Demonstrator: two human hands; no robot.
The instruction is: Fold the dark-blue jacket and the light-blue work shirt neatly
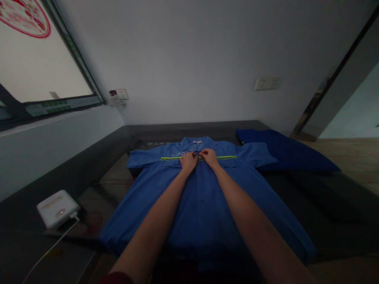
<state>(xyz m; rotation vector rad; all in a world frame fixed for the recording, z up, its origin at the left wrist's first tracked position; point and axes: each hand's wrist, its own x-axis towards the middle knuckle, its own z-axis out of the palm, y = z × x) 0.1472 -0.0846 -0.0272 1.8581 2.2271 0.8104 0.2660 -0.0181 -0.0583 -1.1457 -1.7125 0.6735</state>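
A blue short-sleeved shirt (219,213) lies spread out face up, its collar toward the wall and its hem toward me. A thin yellow-green stripe crosses the chest, with pale lettering above it on the left. My left hand (188,161) pinches the front placket at stripe height, fingers pressed together. Right beside it, my right hand (209,156) pinches the same spot from the other side. Both forearms reach across the shirt's lower part. The small piece of placket between the fingertips is too small to make out clearly.
The shirt rests on a dark glossy table (189,127) against a wall. A darker blue folded cloth (284,152) lies at the right. At the left stands a white box-shaped device (58,208) with a white cable (50,249). Wall sockets (268,83) and a window (44,59) are behind.
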